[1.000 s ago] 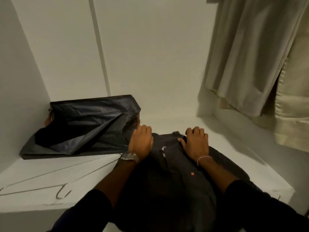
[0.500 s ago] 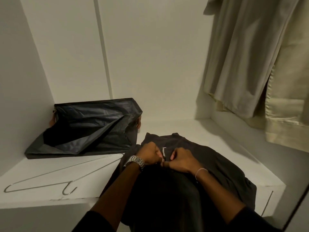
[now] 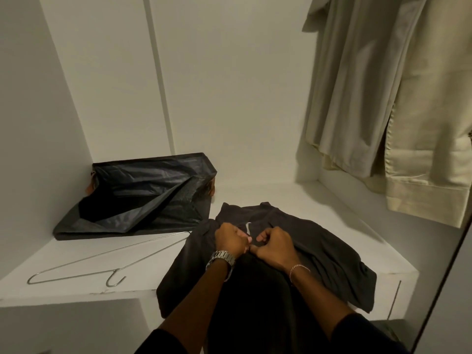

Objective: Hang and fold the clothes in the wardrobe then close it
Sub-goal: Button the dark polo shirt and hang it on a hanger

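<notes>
**On the wardrobe shelf: gathering the dark shirt at its collar**

At the front edge of the shelf (image 3: 268,200), toward its right half, the dark shirt (image 3: 329,241) lies flat with its collar pointing to the back wall and its lower part hanging over the edge toward the person. Both hands meet just below the white neck label (image 3: 248,227). The left hand (image 3: 231,241) and the right hand (image 3: 274,245) are each curled into a fist that pinches shirt fabric, knuckles nearly touching.

Procedure, as judged from this position:
- Keep both pinches level so the fold line runs straight across the chest.
- Draw the fabric evenly; an uneven pull would likely skew the sleeve (image 3: 357,284) draped at the right front corner.
- Smooth the upper layer before the next fold.
- Keep the shirt clear of the wire hanger (image 3: 102,261) lying near the left front edge and the dark garment bag (image 3: 143,198) in the back left corner.

Beige garments (image 3: 383,98) hang at the right.

Changes from one second earlier: the hands were then apart, pressed on the shirt nearer the collar. They have since come together toward the person, and more of the collar is uncovered.
</notes>
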